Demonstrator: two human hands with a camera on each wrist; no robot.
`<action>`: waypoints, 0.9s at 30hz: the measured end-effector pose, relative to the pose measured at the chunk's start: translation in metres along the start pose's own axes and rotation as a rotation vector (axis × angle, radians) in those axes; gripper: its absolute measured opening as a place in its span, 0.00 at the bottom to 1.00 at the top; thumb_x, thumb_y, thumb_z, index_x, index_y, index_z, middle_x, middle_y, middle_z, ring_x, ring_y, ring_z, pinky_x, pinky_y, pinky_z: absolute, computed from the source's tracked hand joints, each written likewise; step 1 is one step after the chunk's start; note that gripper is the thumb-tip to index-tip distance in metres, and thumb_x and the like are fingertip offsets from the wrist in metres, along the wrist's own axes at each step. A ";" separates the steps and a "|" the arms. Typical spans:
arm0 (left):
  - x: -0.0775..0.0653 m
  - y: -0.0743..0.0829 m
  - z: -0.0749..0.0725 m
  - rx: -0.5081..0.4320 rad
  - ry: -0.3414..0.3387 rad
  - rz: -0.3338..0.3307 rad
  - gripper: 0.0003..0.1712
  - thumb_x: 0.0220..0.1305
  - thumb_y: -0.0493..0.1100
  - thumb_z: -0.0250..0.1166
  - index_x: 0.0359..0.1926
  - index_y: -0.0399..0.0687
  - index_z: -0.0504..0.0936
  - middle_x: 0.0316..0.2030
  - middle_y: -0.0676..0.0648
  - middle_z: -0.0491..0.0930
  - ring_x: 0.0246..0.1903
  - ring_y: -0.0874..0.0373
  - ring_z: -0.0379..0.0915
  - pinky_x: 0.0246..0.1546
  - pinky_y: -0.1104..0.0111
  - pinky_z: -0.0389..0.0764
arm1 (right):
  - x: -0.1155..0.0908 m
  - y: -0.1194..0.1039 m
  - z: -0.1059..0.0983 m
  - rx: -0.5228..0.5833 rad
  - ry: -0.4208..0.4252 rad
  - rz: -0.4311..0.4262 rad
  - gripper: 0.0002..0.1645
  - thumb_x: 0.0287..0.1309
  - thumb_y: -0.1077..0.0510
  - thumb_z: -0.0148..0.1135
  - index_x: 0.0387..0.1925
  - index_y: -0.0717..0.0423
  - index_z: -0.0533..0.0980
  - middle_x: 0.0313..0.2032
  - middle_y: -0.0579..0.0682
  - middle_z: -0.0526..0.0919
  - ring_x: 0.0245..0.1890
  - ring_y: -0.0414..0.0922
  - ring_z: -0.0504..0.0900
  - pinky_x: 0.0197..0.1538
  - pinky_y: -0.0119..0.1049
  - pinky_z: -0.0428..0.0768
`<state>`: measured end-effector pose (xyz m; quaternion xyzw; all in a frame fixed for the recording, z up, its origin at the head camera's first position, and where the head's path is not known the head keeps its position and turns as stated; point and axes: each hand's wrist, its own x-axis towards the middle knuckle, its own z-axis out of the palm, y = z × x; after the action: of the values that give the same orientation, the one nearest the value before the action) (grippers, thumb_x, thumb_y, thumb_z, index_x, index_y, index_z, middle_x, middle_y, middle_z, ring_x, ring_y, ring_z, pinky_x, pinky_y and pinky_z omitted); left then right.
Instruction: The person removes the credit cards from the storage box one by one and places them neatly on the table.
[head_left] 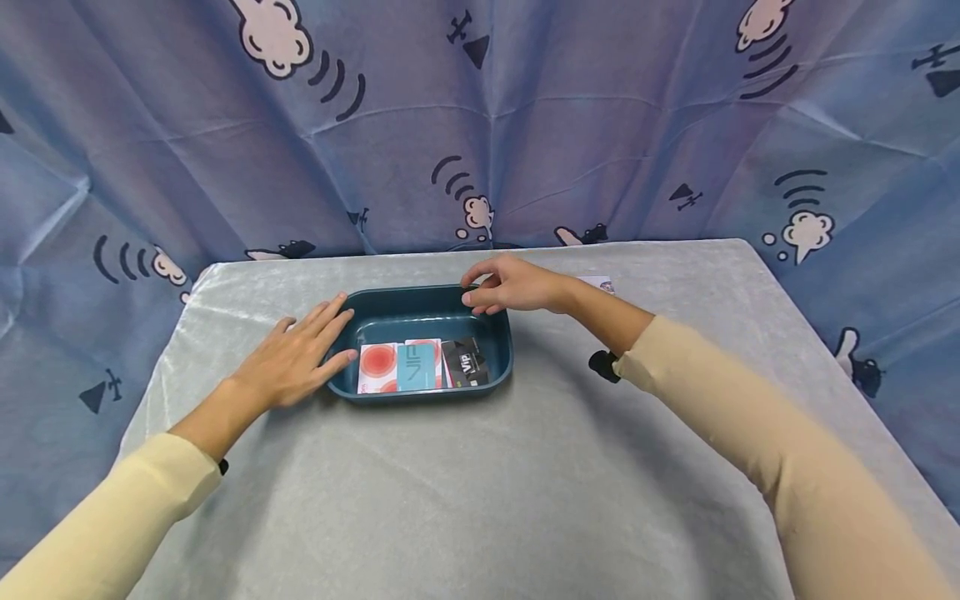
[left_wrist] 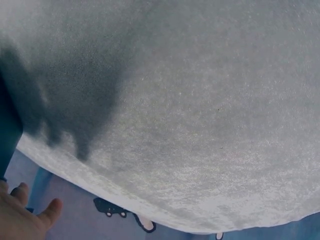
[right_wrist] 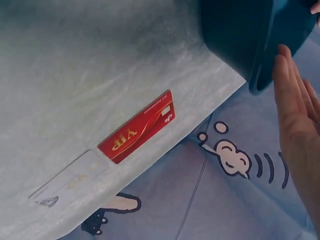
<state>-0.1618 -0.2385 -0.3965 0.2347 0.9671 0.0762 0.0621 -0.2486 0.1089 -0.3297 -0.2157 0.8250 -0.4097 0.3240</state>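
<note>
A dark teal bin (head_left: 417, 398) stands on the table. In it lie several cards along the near side: a white card with a red circle (head_left: 377, 361), a light blue card (head_left: 416, 367) and a black VIP card (head_left: 465, 362). My left hand (head_left: 296, 354) rests at the bin's left rim, fingers spread. Over the back right corner is my right hand (head_left: 517, 285), fingers loosely bent, with nothing visible between thumb and fingers. The right wrist view shows a red VIP card (right_wrist: 140, 127) and a white card (right_wrist: 72, 179) lying on the table beside the bin.
Pale velvety cloth (head_left: 480, 492) covers the table. Behind it hangs a blue-purple curtain (head_left: 420, 142) with cartoon planes and clouds, close to the table's back edge. In the head view the right arm hides the red card.
</note>
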 end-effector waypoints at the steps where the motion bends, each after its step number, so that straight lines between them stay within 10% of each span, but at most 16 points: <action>1: 0.000 0.000 0.000 0.001 0.002 0.001 0.42 0.75 0.63 0.48 0.78 0.43 0.53 0.79 0.45 0.40 0.76 0.42 0.44 0.66 0.36 0.52 | 0.002 0.000 0.002 0.002 -0.018 0.005 0.30 0.70 0.54 0.59 0.66 0.66 0.68 0.57 0.64 0.79 0.55 0.57 0.81 0.58 0.44 0.78; 27: 0.001 0.000 0.000 -0.001 0.000 0.003 0.42 0.75 0.63 0.47 0.78 0.44 0.53 0.79 0.46 0.39 0.76 0.43 0.43 0.66 0.36 0.52 | 0.027 0.001 0.024 -0.228 -0.219 0.107 0.32 0.62 0.60 0.68 0.66 0.59 0.70 0.58 0.58 0.81 0.60 0.49 0.79 0.67 0.47 0.69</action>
<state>-0.1626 -0.2386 -0.3969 0.2362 0.9667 0.0766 0.0622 -0.2510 0.0800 -0.3513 -0.2503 0.8362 -0.2697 0.4068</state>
